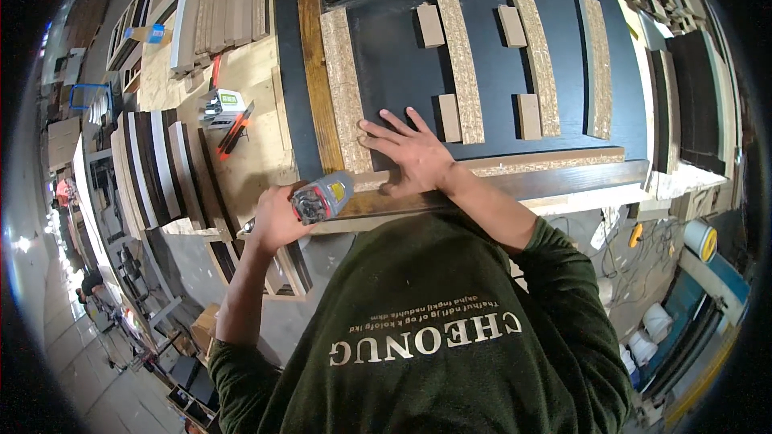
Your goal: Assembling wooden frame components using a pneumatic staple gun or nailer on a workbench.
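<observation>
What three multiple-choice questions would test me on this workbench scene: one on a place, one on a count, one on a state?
1. Where does the right hand rest?
A. Flat at the near-left corner of the dark panel, across chipboard strips
B. On a stack of boards
C. On the floor

2. How many small short blocks lie on the dark panel between the long strips?
A. Two
B. Four
C. Seven

3. What state is the left hand in?
A. Open and flat
B. Closed around a grey power tool
C. Out of view

Answers: 1 A, its spread fingers press where two strips meet. 2 B, two blocks lie far, two near. 3 B, its fingers wrap the tool at the panel's near edge.
</observation>
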The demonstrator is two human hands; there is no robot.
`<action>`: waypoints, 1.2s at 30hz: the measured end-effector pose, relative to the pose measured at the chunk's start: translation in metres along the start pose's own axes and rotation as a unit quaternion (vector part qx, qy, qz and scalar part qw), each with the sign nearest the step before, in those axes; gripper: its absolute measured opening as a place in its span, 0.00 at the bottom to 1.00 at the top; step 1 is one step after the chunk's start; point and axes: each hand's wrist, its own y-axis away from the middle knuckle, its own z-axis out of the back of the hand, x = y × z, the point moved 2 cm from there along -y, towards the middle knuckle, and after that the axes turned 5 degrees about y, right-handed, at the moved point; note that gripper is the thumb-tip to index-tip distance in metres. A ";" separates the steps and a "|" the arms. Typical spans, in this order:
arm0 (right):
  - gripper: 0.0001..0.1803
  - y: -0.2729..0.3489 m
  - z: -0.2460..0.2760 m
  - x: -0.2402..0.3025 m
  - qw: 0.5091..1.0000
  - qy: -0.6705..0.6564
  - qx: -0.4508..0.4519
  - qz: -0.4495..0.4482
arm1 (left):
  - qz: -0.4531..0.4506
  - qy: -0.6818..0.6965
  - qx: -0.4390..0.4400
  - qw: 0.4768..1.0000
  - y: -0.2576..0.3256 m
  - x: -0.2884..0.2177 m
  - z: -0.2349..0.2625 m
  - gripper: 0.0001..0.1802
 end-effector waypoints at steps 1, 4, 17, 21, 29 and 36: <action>0.47 0.000 0.000 0.000 1.000 0.001 0.000 -0.001 | -0.006 0.000 -0.006 1.000 0.000 -0.013 0.007 0.33; 0.47 0.000 -0.002 0.000 1.000 0.001 0.006 -0.003 | -0.015 0.001 0.007 1.000 -0.007 -0.028 0.009 0.30; 0.51 0.001 0.005 -0.003 0.998 0.006 0.059 -0.005 | 0.021 0.131 -0.065 0.989 0.022 0.012 0.003 0.32; 0.53 0.001 0.006 0.003 0.998 0.017 0.057 0.012 | 0.015 0.132 -0.070 0.989 0.030 0.019 -0.010 0.31; 0.44 0.036 0.067 -0.054 0.980 0.134 -0.062 -0.133 | 0.066 0.295 -0.088 0.949 0.073 0.075 -0.083 0.37; 0.50 0.081 0.073 -0.075 0.988 0.101 -0.007 -0.118 | 0.079 0.261 -0.077 0.959 0.073 -0.001 -0.061 0.39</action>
